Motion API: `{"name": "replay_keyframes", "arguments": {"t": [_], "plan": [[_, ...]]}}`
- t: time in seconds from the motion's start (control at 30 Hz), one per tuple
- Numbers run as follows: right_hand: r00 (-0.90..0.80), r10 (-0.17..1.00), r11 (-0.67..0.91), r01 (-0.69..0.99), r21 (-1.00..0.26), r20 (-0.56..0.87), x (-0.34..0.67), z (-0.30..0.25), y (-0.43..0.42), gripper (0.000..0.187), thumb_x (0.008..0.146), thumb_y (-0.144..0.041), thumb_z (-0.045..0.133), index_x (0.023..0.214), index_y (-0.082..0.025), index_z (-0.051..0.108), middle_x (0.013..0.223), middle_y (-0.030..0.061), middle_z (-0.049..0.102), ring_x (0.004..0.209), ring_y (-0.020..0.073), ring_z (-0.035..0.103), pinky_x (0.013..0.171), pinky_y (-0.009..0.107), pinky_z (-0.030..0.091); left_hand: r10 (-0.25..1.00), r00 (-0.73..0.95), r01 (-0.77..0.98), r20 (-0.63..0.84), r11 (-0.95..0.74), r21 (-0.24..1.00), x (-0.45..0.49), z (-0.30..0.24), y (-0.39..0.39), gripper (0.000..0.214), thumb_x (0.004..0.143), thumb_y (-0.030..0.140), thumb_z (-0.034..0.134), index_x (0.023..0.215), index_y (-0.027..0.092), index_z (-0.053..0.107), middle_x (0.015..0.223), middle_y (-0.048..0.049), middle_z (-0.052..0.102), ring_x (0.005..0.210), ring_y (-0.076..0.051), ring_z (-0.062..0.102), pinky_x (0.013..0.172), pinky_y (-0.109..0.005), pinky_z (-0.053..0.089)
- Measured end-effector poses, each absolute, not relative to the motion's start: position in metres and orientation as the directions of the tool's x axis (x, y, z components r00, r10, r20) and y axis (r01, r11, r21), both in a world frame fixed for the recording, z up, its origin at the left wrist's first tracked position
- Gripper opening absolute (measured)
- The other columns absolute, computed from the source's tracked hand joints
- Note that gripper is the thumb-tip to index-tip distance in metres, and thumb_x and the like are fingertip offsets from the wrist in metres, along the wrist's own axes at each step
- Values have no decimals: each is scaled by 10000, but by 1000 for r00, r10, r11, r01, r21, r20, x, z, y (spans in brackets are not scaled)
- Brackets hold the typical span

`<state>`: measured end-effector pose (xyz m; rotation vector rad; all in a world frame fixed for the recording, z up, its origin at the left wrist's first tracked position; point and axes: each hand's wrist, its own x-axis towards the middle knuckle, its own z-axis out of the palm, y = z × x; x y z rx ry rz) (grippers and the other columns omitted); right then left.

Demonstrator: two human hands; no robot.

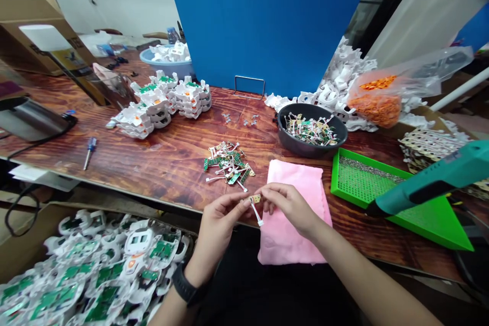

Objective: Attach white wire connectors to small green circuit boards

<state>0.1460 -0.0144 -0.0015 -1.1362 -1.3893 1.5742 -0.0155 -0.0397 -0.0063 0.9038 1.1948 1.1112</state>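
Observation:
Between my two hands is a small tan circuit board (pixel 256 198) with a short white cable and plug hanging down from it. My left hand (pixel 225 214) pinches the board's left end between thumb and fingers. At its right end, the fingertips of my right hand (pixel 288 204) close on the board, above the edge of a folded pink cloth (pixel 298 214). Just beyond my hands lies a loose pile of similar boards with cables (pixel 229 163). Farther right, a dark round bowl (pixel 305 148) holds many more of them.
A green tray (pixel 431 232) of small metal parts sits right, with a teal electric screwdriver (pixel 428 175) over it. White housings (pixel 153 104) are stacked at left, near a blue-handled screwdriver (pixel 90 150). A box below left holds housings with green boards (pixel 103 270). A blue panel (pixel 263 20) stands behind.

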Motion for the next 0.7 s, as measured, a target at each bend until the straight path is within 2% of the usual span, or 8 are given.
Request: {"name": "replay_keyframes", "arguments": {"t": [0.1, 0.23, 0.37, 0.43, 0.7], "plan": [[-352, 911, -240, -33, -970, -213, 143, 1, -14, 267, 754, -405, 598, 724, -141, 624, 606, 3, 603, 542, 98, 543, 531, 228, 403, 983, -8, -104, -181, 179, 978, -14, -10, -42, 287, 677, 312, 695, 913, 149, 682, 822, -61, 718, 698, -190, 669, 666, -295, 549], [-290, 924, -287, -95, -953, -249, 142, 2, -15, 230, 688, -359, 675, 740, -140, 630, 630, 6, 626, 582, 109, 574, 573, 239, 428, 984, 39, -104, -175, 178, 979, -15, -10, -42, 411, 697, 313, 681, 1069, 151, 616, 869, -60, 708, 745, -196, 666, 693, -325, 553], [-241, 949, -225, -66, -972, -204, 145, 2, -16, 199, 657, -312, 705, 740, -145, 634, 641, 4, 631, 604, 115, 575, 582, 243, 440, 976, 104, -48, -192, 198, 979, -18, -7, -40, 245, 770, 342, 599, 853, 123, 671, 722, -53, 692, 663, -171, 650, 655, -290, 544], [-226, 953, -217, -51, -975, -200, 145, 2, -16, 184, 663, -304, 700, 729, -145, 635, 623, -2, 624, 583, 110, 565, 577, 244, 441, 974, 133, -29, -181, 187, 982, -19, -7, -40, 236, 787, 343, 577, 787, 128, 673, 713, -50, 686, 656, -164, 644, 650, -276, 537], [-188, 961, -215, -44, -976, -204, 144, 0, -17, 144, 660, -277, 698, 714, -155, 643, 634, 4, 639, 601, 123, 587, 575, 246, 466, 980, 129, -7, -155, 157, 988, -19, -10, -41, 224, 790, 337, 573, 772, 142, 681, 705, -44, 684, 651, -158, 636, 644, -259, 525]]}}
